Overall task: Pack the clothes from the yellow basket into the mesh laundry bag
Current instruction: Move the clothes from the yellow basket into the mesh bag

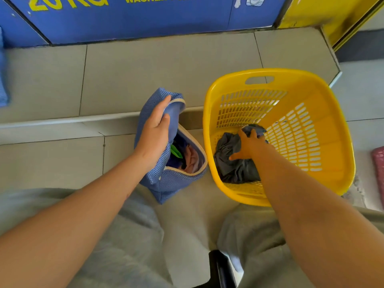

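Crumpled dark grey clothes (232, 161) lie under my right hand (248, 147) in the yellow plastic basket (332, 125), fingers closed on the cloth. My left hand (154, 134) grips the blue mesh laundry bag's (166, 181) rim, holding it open just beside.

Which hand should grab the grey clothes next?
Right. The right hand is already inside the yellow basket, on the grey clothes. The left hand is busy holding the mesh bag open.

Right hand (248, 147) fingertips buried in the grey clothes (234, 163) — grip unclear. Bag (166, 179) contents mostly hidden behind left hand (154, 134). Pink thing (378, 169) cut off at right edge — unidentifiable.
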A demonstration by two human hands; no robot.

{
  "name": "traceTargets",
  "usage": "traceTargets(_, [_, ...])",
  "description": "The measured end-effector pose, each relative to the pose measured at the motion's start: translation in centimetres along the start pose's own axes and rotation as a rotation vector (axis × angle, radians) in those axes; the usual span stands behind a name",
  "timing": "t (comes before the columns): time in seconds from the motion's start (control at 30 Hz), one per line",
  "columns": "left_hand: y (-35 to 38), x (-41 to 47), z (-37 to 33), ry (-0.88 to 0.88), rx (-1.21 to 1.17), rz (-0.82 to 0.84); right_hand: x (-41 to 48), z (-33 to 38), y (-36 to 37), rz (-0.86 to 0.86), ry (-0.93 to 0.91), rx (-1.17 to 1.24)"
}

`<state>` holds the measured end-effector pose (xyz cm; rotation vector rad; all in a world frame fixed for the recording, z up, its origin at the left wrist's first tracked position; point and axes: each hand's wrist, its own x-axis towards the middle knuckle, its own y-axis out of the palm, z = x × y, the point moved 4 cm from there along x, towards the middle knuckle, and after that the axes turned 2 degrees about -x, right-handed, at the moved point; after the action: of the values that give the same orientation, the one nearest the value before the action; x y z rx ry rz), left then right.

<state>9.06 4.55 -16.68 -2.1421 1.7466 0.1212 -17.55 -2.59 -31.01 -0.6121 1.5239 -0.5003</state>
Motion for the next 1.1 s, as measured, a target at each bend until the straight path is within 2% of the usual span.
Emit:
traceTargets(0.2, [-0.1,1.3,0.7,-0.031,-0.01,-0.023,2.5,0.7,3.0,0.106,0.021,-0.078])
traceTargets(0.37, [0.0,1.2,0.5,-0.013,-0.017,0.002,3.3,0.6,3.2,-0.11,0.04,-0.086])
traceTargets(0.5, [-0.3,1.0,0.3,0.006,-0.01,0.012,3.1,0.7,1.6,-0.151,-0.045,-0.117])
traceTargets(0.73, [-1.5,0.1,-0.2,0.0,-0.037,-0.026,-1.8,2.5,-4.9,-0.345,-0.185,0.347])
traceTargets(1.1, [-3.7,-3.4,-1.4,0.002,-0.116,-0.077,-17.3,4.1,-10.0,-0.723,-0.329,0.818])
